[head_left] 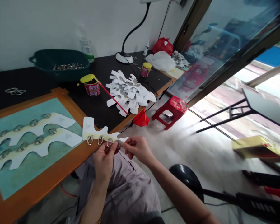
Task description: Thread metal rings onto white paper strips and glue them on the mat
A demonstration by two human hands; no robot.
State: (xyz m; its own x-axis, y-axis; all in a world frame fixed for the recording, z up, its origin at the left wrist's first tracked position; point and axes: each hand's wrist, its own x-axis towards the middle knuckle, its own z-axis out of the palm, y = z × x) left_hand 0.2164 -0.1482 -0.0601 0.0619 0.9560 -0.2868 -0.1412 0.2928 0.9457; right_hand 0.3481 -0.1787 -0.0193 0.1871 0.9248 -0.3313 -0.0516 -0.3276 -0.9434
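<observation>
A white cut-out strip [88, 126] with metal rings along its yellowish lower edge is held above the table's front edge. My left hand [105, 158] pinches it from below, near the ring [109, 142]. My right hand [137, 150] has its fingertips closed at the strip's right end, beside a grey round piece [119, 143] between the two hands. To the left, two similar white strips [63, 137] with rings lie on a green mat [67, 149]. Farther back is a pile of white cut-outs [130, 93].
A green basin [60, 74] holds many rings. Loose rings [15, 91] lie left. A red can [92, 88] carries a red stick [113, 99]. Behind are a lamp base [124, 58] and another can [145, 69]. A red stool [171, 110] stands on the floor.
</observation>
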